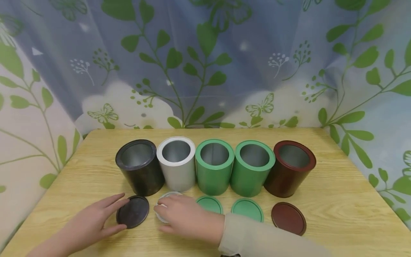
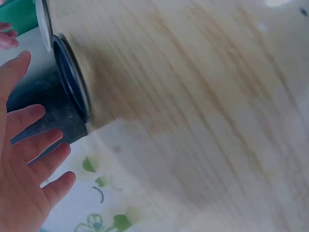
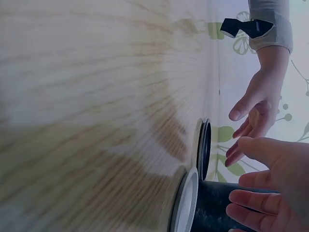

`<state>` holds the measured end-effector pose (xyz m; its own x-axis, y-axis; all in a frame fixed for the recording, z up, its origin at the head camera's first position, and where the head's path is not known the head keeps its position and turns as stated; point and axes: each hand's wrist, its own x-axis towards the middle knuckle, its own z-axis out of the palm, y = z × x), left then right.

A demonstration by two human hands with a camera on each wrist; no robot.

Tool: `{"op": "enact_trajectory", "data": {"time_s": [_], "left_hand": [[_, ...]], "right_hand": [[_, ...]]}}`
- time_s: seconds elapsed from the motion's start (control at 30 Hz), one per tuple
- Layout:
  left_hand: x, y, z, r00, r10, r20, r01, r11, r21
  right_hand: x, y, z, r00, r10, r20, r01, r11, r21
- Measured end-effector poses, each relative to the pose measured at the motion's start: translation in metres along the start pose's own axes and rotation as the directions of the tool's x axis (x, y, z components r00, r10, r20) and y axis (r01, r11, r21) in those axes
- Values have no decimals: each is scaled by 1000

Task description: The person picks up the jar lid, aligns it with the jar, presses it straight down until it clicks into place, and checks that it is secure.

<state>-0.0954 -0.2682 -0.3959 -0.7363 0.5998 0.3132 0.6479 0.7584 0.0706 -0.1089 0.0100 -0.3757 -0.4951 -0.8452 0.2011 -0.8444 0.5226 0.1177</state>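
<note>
My left hand [image 1: 88, 221], fingers spread, is at the left edge of a round black lid [image 1: 133, 211]. In the left wrist view its fingers are extended in front of the black can [image 2: 29, 92]. A white lid [image 1: 171, 193] is mostly covered in the head view by my right hand [image 1: 183, 216], which hovers over it palm down. From the right wrist view, the right fingers are loosely bent and apart from that white lid [image 3: 187, 203], with nothing between them. Behind the lids stand a black can [image 1: 144, 180] and a white can [image 1: 179, 178], both open-topped.
Two green cans [image 1: 214, 180] and a dark red can [image 1: 284, 180] continue the row rightward. In front lie two green lids [image 1: 247, 210], one partly behind my right forearm, and a dark red lid [image 1: 289, 218]. A leaf-patterned curtain [image 1: 205, 71] hangs behind the wooden table [image 1: 340, 200].
</note>
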Motion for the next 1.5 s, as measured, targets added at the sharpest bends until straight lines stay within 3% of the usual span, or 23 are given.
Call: {"op": "enact_trajectory", "data": {"time_s": [0.13,0.37,0.6,0.9,1.13,1.3,1.5], "left_hand": [[1,-3,2,998,-24,50,25,1000,-16],[3,-9,6,982,-54,181,67,996,-66],[4,-12,9,968,-54,246,83,991,-110],[3,-15,15,986,29,167,-14,996,-88],[10,-15,16,980,84,180,-63,991,-117],[12,-15,17,978,85,192,-64,991,-115],[11,-16,21,983,127,132,-112,987,-112]], "right_hand": [[15,-3,5,999,23,49,-22,1000,-22],[38,-8,18,982,61,178,-60,998,-11],[51,-11,29,977,84,197,-81,996,-22],[55,-15,34,967,64,245,-58,998,-34],[58,-19,35,955,60,291,-42,997,-67],[61,-19,34,948,72,310,-61,997,-44],[61,-19,32,951,58,303,-39,997,-67]]}}
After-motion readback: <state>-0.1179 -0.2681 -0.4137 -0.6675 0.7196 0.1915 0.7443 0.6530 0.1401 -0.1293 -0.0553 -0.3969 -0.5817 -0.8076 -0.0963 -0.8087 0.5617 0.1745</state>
